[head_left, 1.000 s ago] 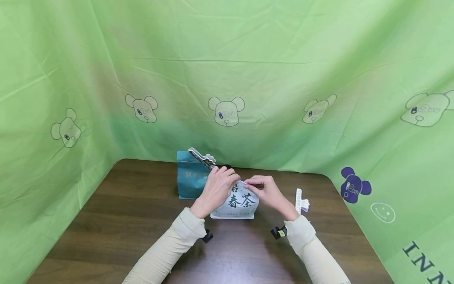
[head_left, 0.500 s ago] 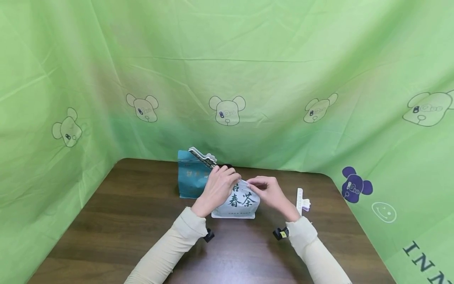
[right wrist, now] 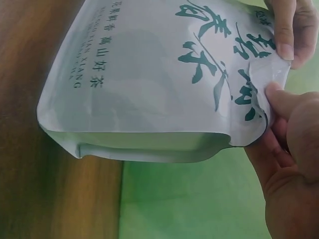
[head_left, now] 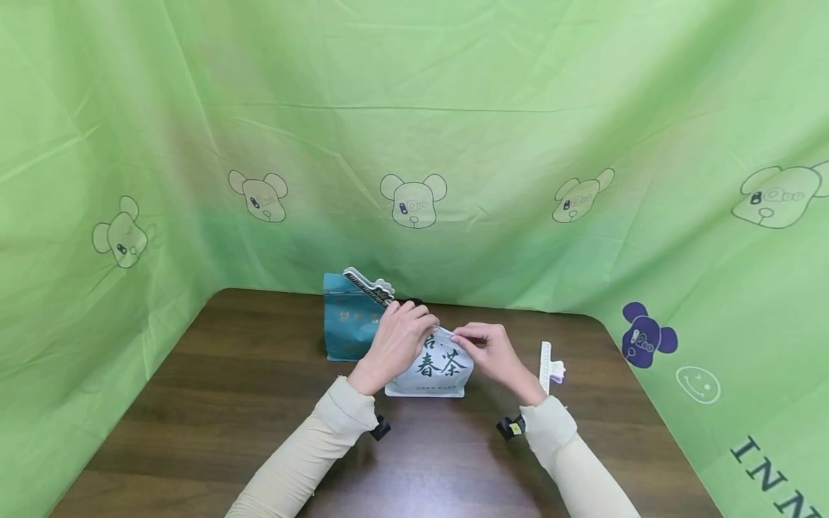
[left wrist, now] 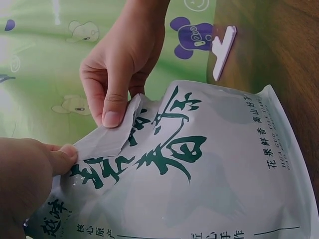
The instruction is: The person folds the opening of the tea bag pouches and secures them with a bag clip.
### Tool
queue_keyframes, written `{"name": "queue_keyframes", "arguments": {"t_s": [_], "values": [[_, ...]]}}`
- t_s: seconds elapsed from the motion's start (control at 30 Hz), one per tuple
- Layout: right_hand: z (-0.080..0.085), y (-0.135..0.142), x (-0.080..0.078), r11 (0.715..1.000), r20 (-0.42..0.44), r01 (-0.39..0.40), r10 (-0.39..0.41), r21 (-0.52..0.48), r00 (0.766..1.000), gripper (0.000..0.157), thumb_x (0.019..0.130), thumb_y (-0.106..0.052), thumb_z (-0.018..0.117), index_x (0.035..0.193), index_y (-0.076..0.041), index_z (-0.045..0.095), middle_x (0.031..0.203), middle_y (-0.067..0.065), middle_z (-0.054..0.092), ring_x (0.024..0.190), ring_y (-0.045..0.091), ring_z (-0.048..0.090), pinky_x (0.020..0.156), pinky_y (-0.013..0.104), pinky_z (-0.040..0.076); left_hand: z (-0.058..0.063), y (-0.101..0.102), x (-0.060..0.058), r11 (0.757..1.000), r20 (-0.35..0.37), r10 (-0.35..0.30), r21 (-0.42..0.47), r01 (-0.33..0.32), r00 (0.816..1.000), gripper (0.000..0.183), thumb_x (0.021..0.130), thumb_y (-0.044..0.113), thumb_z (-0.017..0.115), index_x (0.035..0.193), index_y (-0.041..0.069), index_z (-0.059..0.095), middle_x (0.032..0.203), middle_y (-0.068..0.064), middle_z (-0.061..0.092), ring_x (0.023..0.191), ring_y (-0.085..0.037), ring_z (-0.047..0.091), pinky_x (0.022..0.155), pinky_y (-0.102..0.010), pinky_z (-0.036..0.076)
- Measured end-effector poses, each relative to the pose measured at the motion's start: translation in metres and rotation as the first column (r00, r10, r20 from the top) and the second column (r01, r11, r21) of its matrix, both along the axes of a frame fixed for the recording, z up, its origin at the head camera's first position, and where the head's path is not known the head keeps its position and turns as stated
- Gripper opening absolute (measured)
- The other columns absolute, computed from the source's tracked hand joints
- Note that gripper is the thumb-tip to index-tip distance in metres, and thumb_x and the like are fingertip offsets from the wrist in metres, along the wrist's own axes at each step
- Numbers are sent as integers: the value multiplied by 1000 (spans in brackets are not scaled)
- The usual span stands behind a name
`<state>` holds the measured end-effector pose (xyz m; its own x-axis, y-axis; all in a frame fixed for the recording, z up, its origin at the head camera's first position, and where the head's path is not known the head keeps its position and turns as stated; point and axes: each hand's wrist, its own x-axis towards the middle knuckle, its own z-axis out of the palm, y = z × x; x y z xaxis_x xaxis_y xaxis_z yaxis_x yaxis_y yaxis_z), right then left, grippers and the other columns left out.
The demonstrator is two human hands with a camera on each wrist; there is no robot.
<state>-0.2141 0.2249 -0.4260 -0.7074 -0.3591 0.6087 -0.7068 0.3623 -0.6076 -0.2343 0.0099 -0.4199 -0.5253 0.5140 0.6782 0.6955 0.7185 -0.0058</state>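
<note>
A white tea bag [head_left: 427, 381] with green lettering stands on the table in front of the person. At its top edge, a strip is folded over on the front [left wrist: 107, 142]. My left hand [head_left: 396, 344] grips the left end of this fold, thumb in front. My right hand [head_left: 488, 352] pinches the other end between thumb and fingers. Both wrist views show the two thumbs pressing on the folded flap, a short way apart. The side gusset [right wrist: 149, 144] of the bag bulges outward.
A teal pouch [head_left: 346, 327] stands behind the left hand. A dark, white-edged clip [head_left: 369, 286] slants across it in view, its lower end reaching the left hand. A white bag clip [head_left: 545, 363] lies right of the right wrist. Green cloth [head_left: 414, 259] hangs behind the table.
The right fingertips have shifted slightly to the right along the bag's folded top. The left hand keeps its hold and the bag stays in place.
</note>
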Motion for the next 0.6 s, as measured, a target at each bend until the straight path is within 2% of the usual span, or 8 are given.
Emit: {"name": "queue_keyframes", "arguments": {"t_s": [0.17, 0.3, 0.5, 0.6], "values": [[0, 0, -1, 1000, -20, -26, 27, 17, 999, 14, 84, 20, 68, 94, 13, 75, 84, 24, 72, 69, 39, 68, 63, 24, 58, -1, 0, 0, 1000, 10, 10, -10, -9, 1000, 12, 100, 25, 66, 101, 21, 77, 91, 7, 70, 82, -15, 58, 71, -29, 38], [-2, 2, -2, 999, -29, -29, 30, 14, 999, 13, 84, 20, 68, 94, 13, 74, 84, 24, 72, 68, 35, 69, 62, 24, 58, 0, 0, 0, 1000, 7, 10, -4, -10, 1000, 11, 99, 25, 67, 100, 21, 77, 90, 7, 70, 82, -14, 58, 72, -30, 38], [-5, 9, -1, 999, 69, 45, -44, -11, 997, 8, 86, 11, 73, 92, 6, 76, 83, 17, 74, 73, 15, 69, 64, 33, 59, 1, 1, -1, 1000, 5, 7, 8, -7, 1000, 10, 99, 23, 68, 100, 21, 78, 89, 7, 69, 82, -15, 58, 72, -30, 38], [-6, 11, -1, 998, 88, 60, -59, -10, 994, 7, 86, 9, 75, 91, 5, 77, 82, 16, 74, 72, 12, 68, 65, 34, 59, 1, 1, -1, 1000, 8, 7, 8, -7, 1000, 10, 99, 24, 68, 100, 21, 78, 89, 7, 69, 81, -14, 58, 71, -30, 38]]}}
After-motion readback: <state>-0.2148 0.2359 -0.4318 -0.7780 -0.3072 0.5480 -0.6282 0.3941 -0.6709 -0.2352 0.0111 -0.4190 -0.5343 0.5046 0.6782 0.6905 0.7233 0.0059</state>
